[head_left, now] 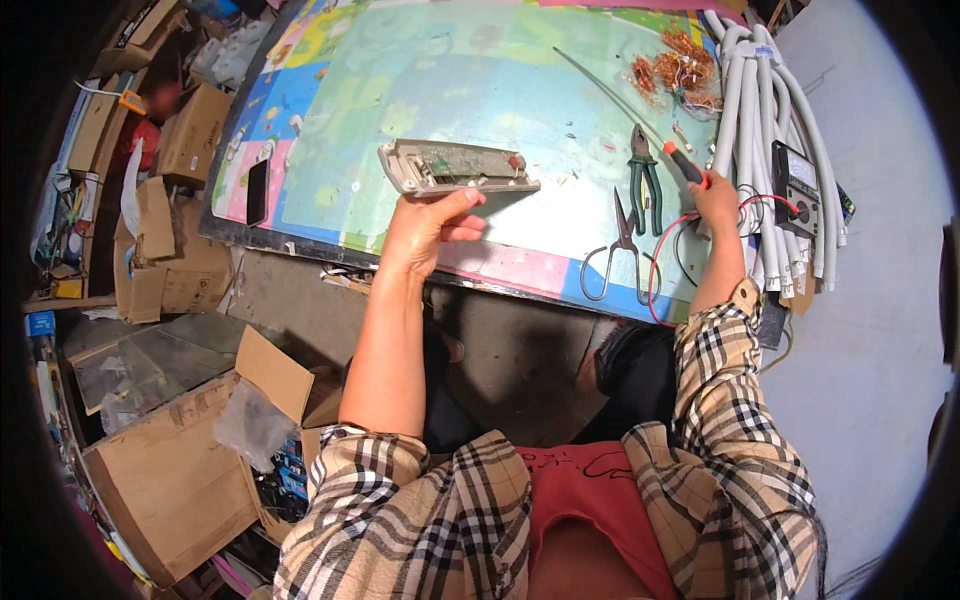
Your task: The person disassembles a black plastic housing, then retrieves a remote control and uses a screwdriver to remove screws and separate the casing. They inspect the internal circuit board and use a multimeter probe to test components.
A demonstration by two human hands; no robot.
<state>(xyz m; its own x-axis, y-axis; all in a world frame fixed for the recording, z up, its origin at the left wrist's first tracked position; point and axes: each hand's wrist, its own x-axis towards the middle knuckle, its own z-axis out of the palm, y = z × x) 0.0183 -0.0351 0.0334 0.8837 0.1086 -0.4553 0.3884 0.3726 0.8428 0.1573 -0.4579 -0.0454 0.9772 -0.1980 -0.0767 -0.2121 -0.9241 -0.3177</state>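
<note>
My left hand grips a long beige plastic housing by its near edge, thumb on top. The housing is tilted with its inner side up, and a circuit board shows inside it. At the right, my right hand has its fingers closed round the handle end of a long-shafted screwdriver, red and black. The shaft points to the far left, low over the table. Between my hands lie dark green-handled pliers and a pair of scissors with wide loop handles.
The table has a colourful patterned cover. A dark phone lies at its left edge. Copper wire scraps sit at the far right, beside bundled white tubes with a multimeter and its leads. Cardboard boxes crowd the left.
</note>
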